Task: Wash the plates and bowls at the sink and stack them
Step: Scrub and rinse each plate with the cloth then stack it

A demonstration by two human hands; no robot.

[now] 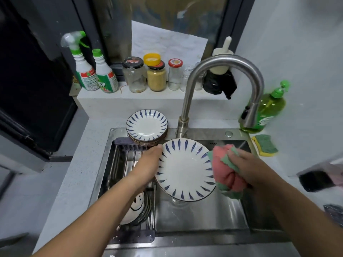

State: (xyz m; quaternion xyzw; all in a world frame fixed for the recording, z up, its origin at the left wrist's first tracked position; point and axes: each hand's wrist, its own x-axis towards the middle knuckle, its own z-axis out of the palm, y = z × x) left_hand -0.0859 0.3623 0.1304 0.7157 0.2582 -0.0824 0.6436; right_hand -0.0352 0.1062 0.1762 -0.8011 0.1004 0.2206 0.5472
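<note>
Over the steel sink (204, 219) I hold a white plate (183, 169) with blue leaf marks round its rim. My left hand (148, 164) grips its left edge. My right hand (246, 167) is closed on a pink and green cloth (226, 175) that touches the plate's right rim. A stack of matching plates (147, 127) stands on the sink's back left corner. In the drying rack (130, 164) across the sink's left side, a white bowl (134, 208) with a drawn face leans beside several dark-rimmed dishes, partly hidden by my left forearm.
The curved steel faucet (222, 71) arches above the plate. Green dish soap (267, 110) and a yellow-green sponge (265, 145) sit at the right. Spray bottles (92, 69) and jars (156, 75) line the back ledge. A glass (178, 202) stands in the basin under the plate.
</note>
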